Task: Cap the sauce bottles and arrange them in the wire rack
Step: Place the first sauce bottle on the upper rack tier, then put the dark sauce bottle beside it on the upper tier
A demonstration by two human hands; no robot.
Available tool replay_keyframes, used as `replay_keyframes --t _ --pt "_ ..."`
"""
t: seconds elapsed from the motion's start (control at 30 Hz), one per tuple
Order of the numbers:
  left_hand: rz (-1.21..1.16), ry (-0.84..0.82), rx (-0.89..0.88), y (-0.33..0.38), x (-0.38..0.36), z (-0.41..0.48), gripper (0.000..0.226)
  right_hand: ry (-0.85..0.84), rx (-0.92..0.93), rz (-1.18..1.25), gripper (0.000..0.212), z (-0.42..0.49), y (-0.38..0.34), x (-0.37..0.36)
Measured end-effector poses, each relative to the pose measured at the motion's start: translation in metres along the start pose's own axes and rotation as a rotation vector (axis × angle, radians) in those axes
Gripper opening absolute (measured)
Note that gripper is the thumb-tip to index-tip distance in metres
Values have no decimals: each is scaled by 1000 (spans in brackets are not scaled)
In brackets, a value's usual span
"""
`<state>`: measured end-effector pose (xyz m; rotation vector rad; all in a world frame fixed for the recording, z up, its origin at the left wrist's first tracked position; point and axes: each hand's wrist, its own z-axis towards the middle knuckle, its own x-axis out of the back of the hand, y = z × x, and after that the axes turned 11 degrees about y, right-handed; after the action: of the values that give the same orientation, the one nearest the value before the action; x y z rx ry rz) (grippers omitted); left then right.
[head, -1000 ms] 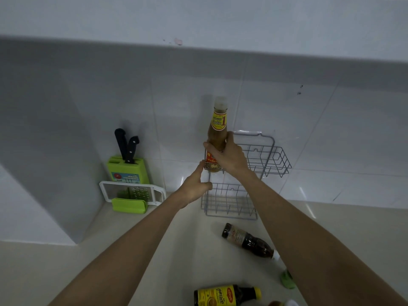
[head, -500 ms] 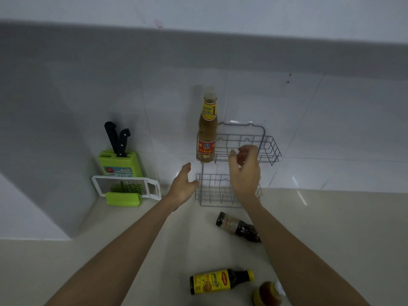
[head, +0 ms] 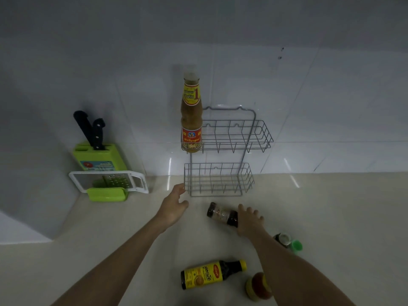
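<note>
A grey two-tier wire rack (head: 260,138) hangs on the tiled wall. A tall brown sauce bottle (head: 191,120) with a yellow and red label stands upright at the left end of its upper basket. The lower basket (head: 218,180) holds nothing. A dark sauce bottle (head: 219,214) lies on its side on the counter, and my right hand (head: 249,221) is closed over its neck end. My left hand (head: 174,208) hovers open by the lower basket's left corner. A yellow-labelled dark bottle (head: 207,274) with a yellow cap lies near the front.
A small reddish bottle (head: 258,286) sits at the front right. A green cap (head: 297,246) lies beside a dark round object (head: 282,238) right of my right arm. At the left stand a green knife block (head: 97,155) and a white grater (head: 108,180).
My right hand let go of the tall bottle, leaving it in the upper basket, then dropped down onto the dark bottle lying on the counter. My left hand lowered slightly.
</note>
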<state>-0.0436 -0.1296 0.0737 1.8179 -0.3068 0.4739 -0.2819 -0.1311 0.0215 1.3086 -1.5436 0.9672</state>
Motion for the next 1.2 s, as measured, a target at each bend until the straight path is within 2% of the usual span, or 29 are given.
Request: replay_keyframes --t 0.37,0.6,0.77,1.0,1.2 --pt "3 -26 20 4 -11 4 57 99 179 -87 60 7 18 17" --pt "-47 24 -6 18 1 -9 55 347 258 344 40 -5 1 58" --pt "-96 61 -30 32 17 -20 52 463 261 498 34 -21 -10 86" --pt "-104 132 -129 73 37 -20 57 776 211 932 33 -49 -6 193" --pt "-130 211 -224 121 49 -12 75 1032 177 1215 33 -41 -20 269"
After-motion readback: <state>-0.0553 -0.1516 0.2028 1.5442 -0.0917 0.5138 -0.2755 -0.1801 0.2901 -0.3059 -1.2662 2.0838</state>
